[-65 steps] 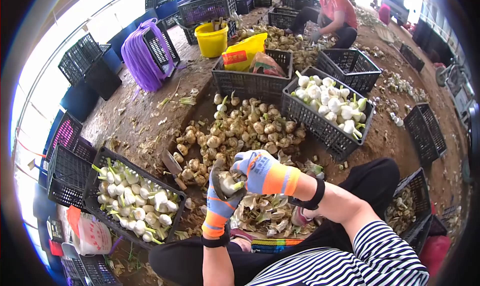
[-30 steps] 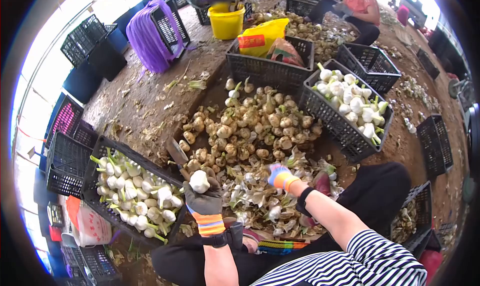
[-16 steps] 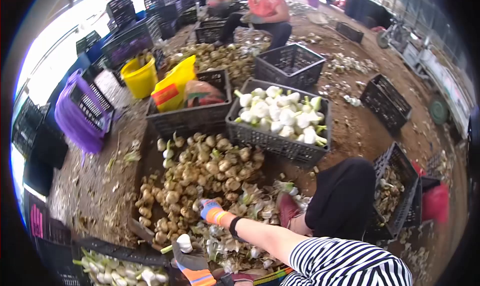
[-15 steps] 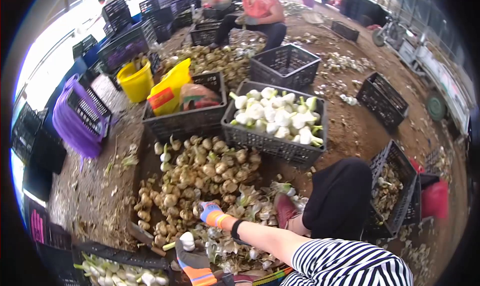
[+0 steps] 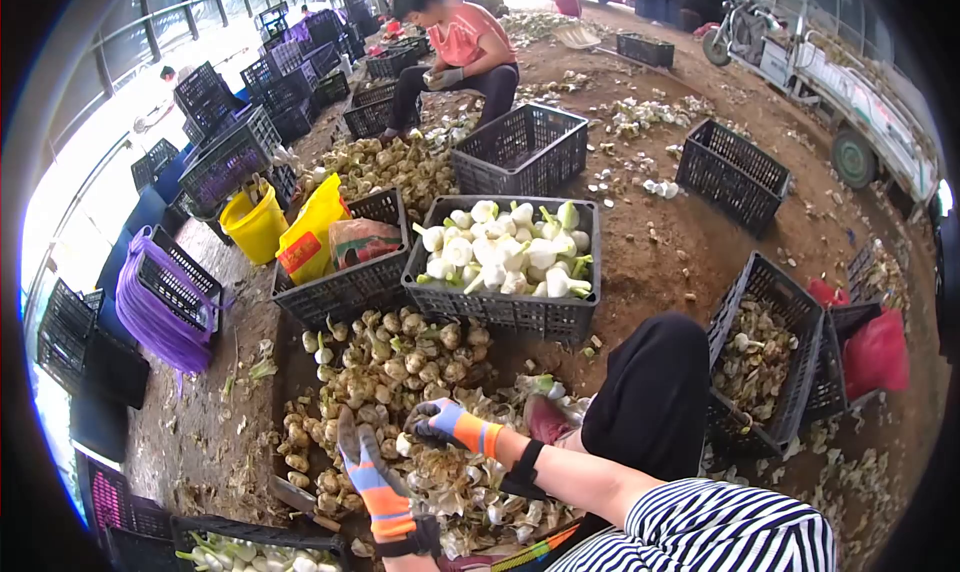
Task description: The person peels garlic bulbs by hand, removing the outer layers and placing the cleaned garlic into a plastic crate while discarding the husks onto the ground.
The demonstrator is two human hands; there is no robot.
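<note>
My left hand point(image 5: 370, 464), in a grey, blue and orange glove, is raised over the pile with its fingers stretched out and nothing visible in them. To its right, my right hand point(image 5: 440, 426), gloved alike, has its fingers curled. A pale garlic bulb point(image 5: 403, 444) shows at its fingertips; the fingers partly hide the grip. Unpeeled brownish garlic bulbs point(image 5: 400, 357) are heaped just beyond both hands. Loose garlic skins point(image 5: 480, 502) cover the ground below them. By the pile's left edge lies a blade with a wooden handle point(image 5: 328, 523).
A black crate point(image 5: 500, 310) of white garlic stands ahead, beside a crate point(image 5: 345, 297) with a yellow bag. At lower left is another crate point(image 5: 250, 530) holding trimmed garlic. A crate of skins point(image 5: 708, 372) sits right of my knee. Another person point(image 5: 465, 42) sits beyond.
The white garlic bulb has left my left hand, which has risen and stretched out its fingers. My right hand has drawn back from the pile. The view has shifted.
</note>
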